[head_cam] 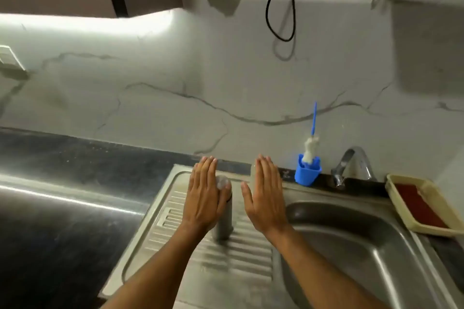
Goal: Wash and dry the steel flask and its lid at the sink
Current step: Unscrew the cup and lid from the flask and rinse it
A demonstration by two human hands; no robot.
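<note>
A steel flask point(224, 218) stands upright on the ribbed drainboard point(190, 253) of the sink, with its lid point(223, 182) on top. My left hand point(204, 195) hovers flat with straight fingers in front of the flask's upper part and partly hides it. My right hand point(266, 198) is held flat just to the right of the flask, fingers straight, holding nothing. Something pale behind my right fingertips is too blurred to identify.
The sink basin point(351, 246) lies to the right, with a tap point(351, 165) behind it. A blue holder point(307, 174) with a bottle brush point(311, 143) stands at the wall. A beige tray point(399, 198) with a red pad sits far right. Dark counter point(62, 221) extends left.
</note>
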